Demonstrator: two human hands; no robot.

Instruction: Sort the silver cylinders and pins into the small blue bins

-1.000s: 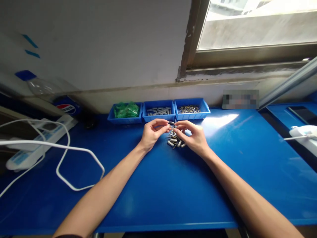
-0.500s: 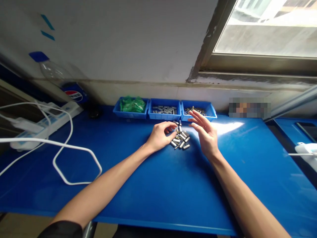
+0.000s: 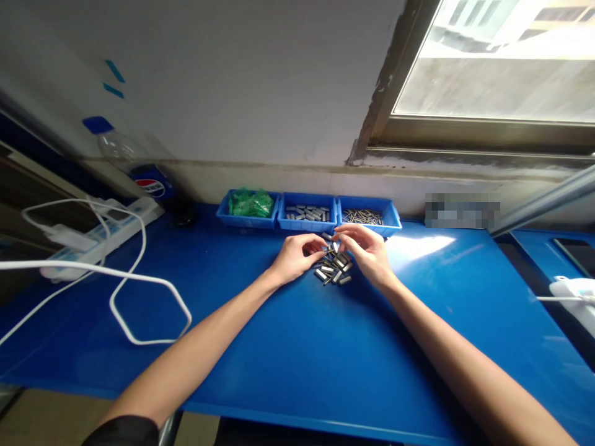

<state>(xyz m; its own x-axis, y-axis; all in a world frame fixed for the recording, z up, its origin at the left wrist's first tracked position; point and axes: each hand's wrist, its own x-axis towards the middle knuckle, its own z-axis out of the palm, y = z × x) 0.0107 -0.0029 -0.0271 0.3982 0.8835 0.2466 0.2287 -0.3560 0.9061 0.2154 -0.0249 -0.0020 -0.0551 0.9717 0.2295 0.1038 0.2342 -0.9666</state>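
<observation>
A small pile of grey metal pieces lies on the blue table. My left hand rests at the pile's left side, fingers curled in a pinch over it; what it grips is too small to name. My right hand sits at the pile's right side, its fingers bent and pinched towards the left hand's fingertips above the pile. Behind them stand three blue trays: one with green bits, one with grey metal pieces, one with thin metal pins.
A white power strip and a looping white cable lie at the left. A plastic bottle leans by the wall. A white device sits at the right edge. The wall and a window run behind the trays.
My right hand, raised with fingers spread near the pin tray half a second ago, has come back down to the pile and pinched shut. My left hand stayed at the pile.
</observation>
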